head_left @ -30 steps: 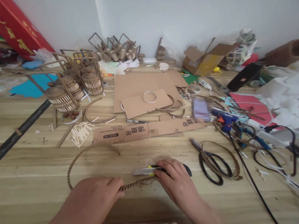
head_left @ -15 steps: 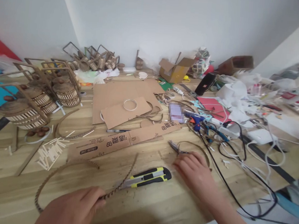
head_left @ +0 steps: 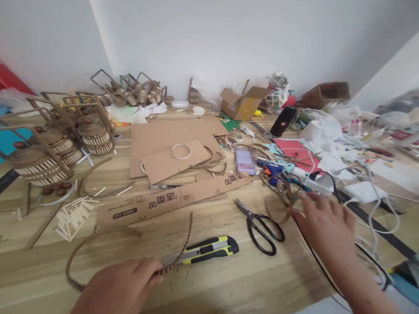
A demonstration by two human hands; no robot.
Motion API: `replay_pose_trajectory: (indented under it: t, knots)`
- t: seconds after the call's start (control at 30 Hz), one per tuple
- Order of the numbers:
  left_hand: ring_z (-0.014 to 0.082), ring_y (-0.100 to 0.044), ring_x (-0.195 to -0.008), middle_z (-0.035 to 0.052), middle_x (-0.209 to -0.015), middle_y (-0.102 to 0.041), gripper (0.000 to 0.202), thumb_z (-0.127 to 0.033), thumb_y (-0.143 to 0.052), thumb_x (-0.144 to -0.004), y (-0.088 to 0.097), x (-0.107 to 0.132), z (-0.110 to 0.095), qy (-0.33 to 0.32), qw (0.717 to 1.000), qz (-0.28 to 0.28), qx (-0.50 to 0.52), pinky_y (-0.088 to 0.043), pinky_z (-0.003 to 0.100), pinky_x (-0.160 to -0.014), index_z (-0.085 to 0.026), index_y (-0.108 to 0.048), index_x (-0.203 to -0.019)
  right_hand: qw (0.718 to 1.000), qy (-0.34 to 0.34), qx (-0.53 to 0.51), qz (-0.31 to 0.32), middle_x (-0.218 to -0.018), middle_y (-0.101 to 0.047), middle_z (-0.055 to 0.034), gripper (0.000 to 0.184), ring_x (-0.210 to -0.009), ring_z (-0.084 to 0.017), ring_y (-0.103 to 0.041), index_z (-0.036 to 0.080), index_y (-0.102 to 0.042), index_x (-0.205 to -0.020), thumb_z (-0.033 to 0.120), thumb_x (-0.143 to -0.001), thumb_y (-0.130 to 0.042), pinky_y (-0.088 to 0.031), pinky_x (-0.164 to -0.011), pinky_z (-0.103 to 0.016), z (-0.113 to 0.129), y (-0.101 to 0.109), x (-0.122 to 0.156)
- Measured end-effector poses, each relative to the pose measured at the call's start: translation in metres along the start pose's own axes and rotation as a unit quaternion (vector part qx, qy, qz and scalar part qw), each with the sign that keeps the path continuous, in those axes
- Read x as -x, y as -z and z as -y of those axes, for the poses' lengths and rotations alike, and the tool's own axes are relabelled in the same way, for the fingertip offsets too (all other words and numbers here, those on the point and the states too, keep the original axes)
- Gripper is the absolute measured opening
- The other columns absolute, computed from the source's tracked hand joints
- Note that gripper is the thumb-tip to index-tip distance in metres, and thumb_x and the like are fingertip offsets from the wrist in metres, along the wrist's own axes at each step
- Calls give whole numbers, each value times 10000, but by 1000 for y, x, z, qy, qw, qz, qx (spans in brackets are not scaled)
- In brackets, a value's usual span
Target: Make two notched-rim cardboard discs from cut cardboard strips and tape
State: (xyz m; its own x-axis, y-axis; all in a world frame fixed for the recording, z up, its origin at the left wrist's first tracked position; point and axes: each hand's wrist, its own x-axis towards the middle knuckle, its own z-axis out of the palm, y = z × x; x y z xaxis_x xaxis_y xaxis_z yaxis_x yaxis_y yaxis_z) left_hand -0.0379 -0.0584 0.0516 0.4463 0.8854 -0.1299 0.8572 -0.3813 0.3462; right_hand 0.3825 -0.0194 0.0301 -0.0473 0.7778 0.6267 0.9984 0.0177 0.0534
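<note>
My left hand (head_left: 123,283) is closed around a thin brown notched strip (head_left: 82,244) at the lower middle; the strip curves out to both sides of the fist. Its free end rises across the blade of a black-and-yellow utility knife (head_left: 211,249) lying on the table. My right hand (head_left: 329,229) is at the right, thumb and fingers pinched on a plain brown curved strip (head_left: 286,200), which is partly blurred. Just left of that hand, black-handled scissors (head_left: 262,226) lie with their tips toward the back. A blue glue gun (head_left: 274,171) rests beyond the fingers.
Cardboard pieces (head_left: 170,192) lie across the middle, with a white ring (head_left: 181,151) on top. Small woven baskets (head_left: 40,165) and pale sticks (head_left: 74,219) are at left. Cables (head_left: 374,213), a red sheet (head_left: 297,153) and crumpled white paper (head_left: 323,134) crowd the right.
My right hand has moved right and away from the scissors, uncovering their handles, and the plain brown strip has shifted with it. My left hand still grips the notched strip, a little further right.
</note>
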Motion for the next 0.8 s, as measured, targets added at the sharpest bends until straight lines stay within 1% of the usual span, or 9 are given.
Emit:
replay_pose_trajectory:
  t: [0.07,0.17,0.27,0.33,0.4,0.53,0.67,0.73,0.8]
  knots:
    - [203,-725,-785,8,-863,-768,313,-179,-409,-937,3,-5,-9,7,999,18,-26,-516,254,-675,-267,-709,-959,998,31,-49,-9,-1147,-643,-220,326,-1074,-428,-560,197,-631,-1147,402,-953,-467,-355,-895,-619,25,3,-3]
    - [221,-731,-777,12,-857,-767,310,-144,-416,-940,8,-10,-20,23,997,22,-69,-517,271,-656,-253,-705,-969,975,168,-139,54,-1084,-711,-39,264,-1005,-252,-638,288,-643,-1135,413,-909,-586,-472,-876,-401,93,1,14]
    - [226,-734,-798,24,-888,-770,281,-148,-447,-943,12,-10,-25,42,994,-3,-97,-524,272,-662,-248,-703,-997,942,242,-196,129,-1013,-728,-14,323,-966,-213,-654,257,-652,-1135,361,-835,-713,-477,-900,-356,143,-14,34]
    - [229,-734,-795,28,-892,-770,274,-143,-455,-942,13,-6,-26,42,994,-15,-100,-532,283,-668,-243,-705,-996,952,225,-165,128,-939,-730,-4,247,-882,-203,-660,281,-662,-1097,314,-854,-688,-493,-836,-343,145,-26,35]
    - [231,-732,-779,29,-889,-768,276,-144,-447,-946,11,-1,-24,30,994,-28,-97,-539,297,-666,-235,-705,-978,971,172,-124,108,-950,-727,-57,203,-879,-254,-655,262,-661,-1091,262,-894,-612,-487,-809,-402,128,-34,27]
    - [208,-721,-718,20,-829,-759,274,-123,-447,-934,-2,2,-28,-12,993,-61,-102,-523,263,-618,-231,-698,-936,993,79,-77,34,-1120,-677,-202,289,-1034,-387,-607,143,-594,-1198,236,-944,-489,-429,-835,-528,106,-16,12]
    - [206,-709,-666,28,-744,-741,222,-74,-512,-878,-22,-9,-48,-57,989,-62,-121,-513,245,-580,-206,-686,-841,951,223,-213,26,-1176,-692,-100,308,-1149,-285,-578,197,-558,-1255,308,-984,-461,-367,-996,-462,146,26,27]
    - [215,-713,-681,23,-760,-743,209,-55,-542,-857,-29,-13,-57,-82,990,-52,-103,-526,261,-592,-206,-683,-830,933,254,-251,54,-930,-725,-36,174,-917,-213,-640,228,-628,-1034,253,-994,-460,-427,-884,-382,163,34,39]
    - [229,-722,-714,19,-804,-755,216,-54,-553,-855,-30,-12,-55,-78,993,-32,-85,-541,287,-618,-217,-696,-867,932,245,-252,86,-715,-663,-8,264,-681,-175,-606,223,-598,-800,201,-1001,-428,-439,-692,-320,160,33,48]
